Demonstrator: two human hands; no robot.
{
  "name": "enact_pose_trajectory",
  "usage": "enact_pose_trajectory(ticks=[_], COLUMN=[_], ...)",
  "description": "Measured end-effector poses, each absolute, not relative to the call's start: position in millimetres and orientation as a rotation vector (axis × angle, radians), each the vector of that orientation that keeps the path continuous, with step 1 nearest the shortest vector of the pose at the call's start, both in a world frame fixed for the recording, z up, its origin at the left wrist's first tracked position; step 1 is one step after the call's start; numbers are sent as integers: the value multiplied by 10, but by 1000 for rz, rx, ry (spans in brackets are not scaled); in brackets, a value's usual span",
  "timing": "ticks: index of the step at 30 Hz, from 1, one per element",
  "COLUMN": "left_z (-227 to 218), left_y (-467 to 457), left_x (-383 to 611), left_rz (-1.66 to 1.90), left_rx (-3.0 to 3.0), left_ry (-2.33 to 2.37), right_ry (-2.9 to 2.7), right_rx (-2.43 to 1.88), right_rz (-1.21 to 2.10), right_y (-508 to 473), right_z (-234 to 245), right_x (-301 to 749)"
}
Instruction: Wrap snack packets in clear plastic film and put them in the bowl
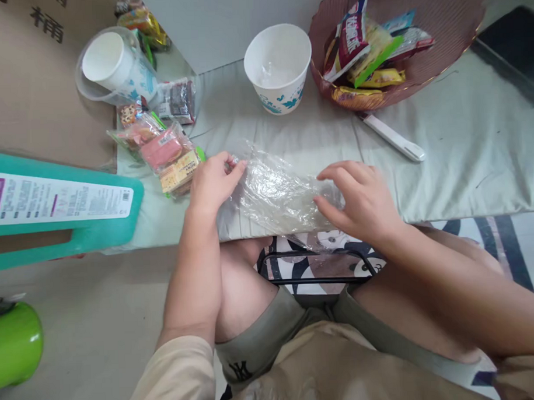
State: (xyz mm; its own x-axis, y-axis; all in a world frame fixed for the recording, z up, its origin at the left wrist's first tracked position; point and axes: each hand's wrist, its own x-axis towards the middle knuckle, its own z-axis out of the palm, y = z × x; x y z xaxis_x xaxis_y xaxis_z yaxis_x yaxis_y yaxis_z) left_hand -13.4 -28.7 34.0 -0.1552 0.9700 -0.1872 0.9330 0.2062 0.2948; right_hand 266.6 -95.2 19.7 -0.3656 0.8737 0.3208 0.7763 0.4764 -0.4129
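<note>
A crumpled clear plastic bag (278,191) lies on the pale green cloth (458,152) at the table's near edge. My left hand (214,181) pinches the bag's left end with fingers closed on it. My right hand (358,197) has its fingers curled over the bag's right end, pressing and gripping the plastic. Both forearms reach forward over my knees.
A white paper bucket (278,65) stands behind the bag; a second bucket (113,65) sits in a clear tub at far left. A brown basket (419,43) holds snack packets. Wrapped snacks (171,156) lie left of my hand. A white pen-like tool (394,138) lies right. A teal box (61,207) juts in.
</note>
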Motion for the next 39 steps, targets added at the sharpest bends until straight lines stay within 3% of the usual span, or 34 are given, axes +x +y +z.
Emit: enact_pose_trajectory(ticks=[11,22,27,34,39], left_z=[287,159,164,271,212], left_y=[-370,-326,-284,-193,-192], left_x=[-65,110,249,262,315], left_rz=[630,667,952,1001,930], left_rx=[2048,1836,1538,1402,1154], left_ry=[1955,1780,1595,1490,1327], right_ry=[-2263,-2066,-1753,-1415,-1239], right_rx=[-1562,-1442,-1359,-1165,-1169], right_rz=[401,713,1009,1568,1633], right_y=[-585,-735,-669,-480,-484], right_z=[-4,-3,-37,-47,67], right_x=[2281,2665,2727,2710,2686])
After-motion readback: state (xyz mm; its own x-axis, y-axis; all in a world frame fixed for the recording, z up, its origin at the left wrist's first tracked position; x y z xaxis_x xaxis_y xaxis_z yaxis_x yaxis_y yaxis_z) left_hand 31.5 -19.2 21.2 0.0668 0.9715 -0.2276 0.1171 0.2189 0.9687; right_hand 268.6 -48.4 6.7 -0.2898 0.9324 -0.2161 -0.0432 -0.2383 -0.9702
